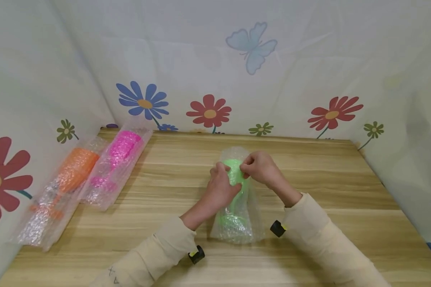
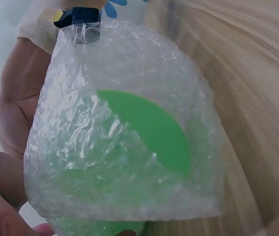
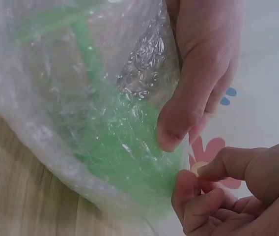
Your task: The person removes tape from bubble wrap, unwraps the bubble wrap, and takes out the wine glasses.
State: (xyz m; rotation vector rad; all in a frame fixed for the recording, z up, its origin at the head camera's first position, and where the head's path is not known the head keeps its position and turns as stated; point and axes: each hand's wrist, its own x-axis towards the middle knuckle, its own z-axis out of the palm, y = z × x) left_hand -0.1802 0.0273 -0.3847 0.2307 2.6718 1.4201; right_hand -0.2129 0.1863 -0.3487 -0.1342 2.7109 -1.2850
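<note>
A bright green goblet-shaped cup [image 1: 233, 169] lies on the wooden table inside a clear bubble wrap sleeve [image 1: 237, 235]. Its foot points toward me, and its round green base [image 2: 154, 128] shows through the sleeve's open end in the left wrist view. My left hand [image 1: 220, 185] grips the wrapped bowl from the left, thumb pressing on top. My right hand [image 1: 260, 167] has thumb and index finger pinched together at the bowl's right side, on the wrap's edge. Just what lies between those fingertips is partly hidden in the right wrist view.
At the left of the table lie two more bubble-wrapped goblets, one orange [image 1: 75, 169] and one pink [image 1: 123, 147], side by side. White cloth walls with printed flowers [image 1: 209, 113] border the table's back and sides.
</note>
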